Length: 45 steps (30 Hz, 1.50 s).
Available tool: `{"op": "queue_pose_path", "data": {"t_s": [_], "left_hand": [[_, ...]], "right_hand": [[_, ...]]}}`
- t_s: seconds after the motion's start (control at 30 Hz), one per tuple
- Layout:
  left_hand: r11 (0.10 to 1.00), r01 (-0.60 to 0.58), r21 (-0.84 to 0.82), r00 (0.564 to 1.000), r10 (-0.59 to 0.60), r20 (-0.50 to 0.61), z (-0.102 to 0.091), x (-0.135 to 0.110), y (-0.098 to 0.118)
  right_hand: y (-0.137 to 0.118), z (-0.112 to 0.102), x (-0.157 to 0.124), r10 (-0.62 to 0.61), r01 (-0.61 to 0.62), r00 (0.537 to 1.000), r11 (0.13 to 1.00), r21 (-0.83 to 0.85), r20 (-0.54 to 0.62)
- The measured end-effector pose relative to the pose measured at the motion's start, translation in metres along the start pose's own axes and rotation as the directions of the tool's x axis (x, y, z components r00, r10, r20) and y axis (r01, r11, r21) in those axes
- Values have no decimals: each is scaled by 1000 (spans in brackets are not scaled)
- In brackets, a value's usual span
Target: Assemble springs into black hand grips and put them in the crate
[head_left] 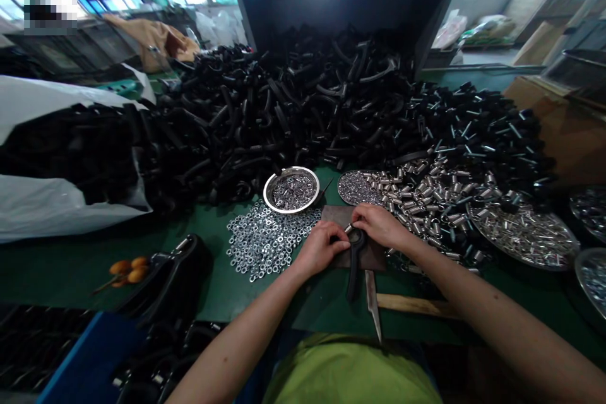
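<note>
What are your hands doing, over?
Left hand at black handle. Right hand at small spring. Hammer lying close by, clear of both hands.

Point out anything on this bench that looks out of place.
What look like orange fruits, lying on the green worktop at the left beside black parts: food seems odd among hardware. Loose metal nuts are also heaped directly on the worktop beside a metal bowl, though possibly on purpose.
</note>
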<state>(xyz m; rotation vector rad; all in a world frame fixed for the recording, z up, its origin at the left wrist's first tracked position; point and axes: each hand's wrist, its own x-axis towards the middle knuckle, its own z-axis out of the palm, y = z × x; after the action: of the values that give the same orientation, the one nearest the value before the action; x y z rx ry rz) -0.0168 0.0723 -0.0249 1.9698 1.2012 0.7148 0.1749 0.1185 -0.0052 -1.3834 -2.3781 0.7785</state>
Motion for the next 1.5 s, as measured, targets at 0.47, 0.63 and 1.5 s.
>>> {"op": "queue_pose_path", "data": {"t_s": [0.47, 0.63, 1.5], "left_hand": [[988, 156, -7, 986, -156, 61, 3, 11, -4], [983, 173, -54, 984, -171, 52, 5, 14, -5], [972, 223, -70, 974, -221, 46, 5, 13, -2]], "right_hand": [[-18, -13, -59, 49, -58, 996, 991, -125, -73], [-12, -8, -156, 102, -84, 992, 975, -206, 77], [-38, -17, -106, 166, -219, 951, 958, -186, -262]]}}
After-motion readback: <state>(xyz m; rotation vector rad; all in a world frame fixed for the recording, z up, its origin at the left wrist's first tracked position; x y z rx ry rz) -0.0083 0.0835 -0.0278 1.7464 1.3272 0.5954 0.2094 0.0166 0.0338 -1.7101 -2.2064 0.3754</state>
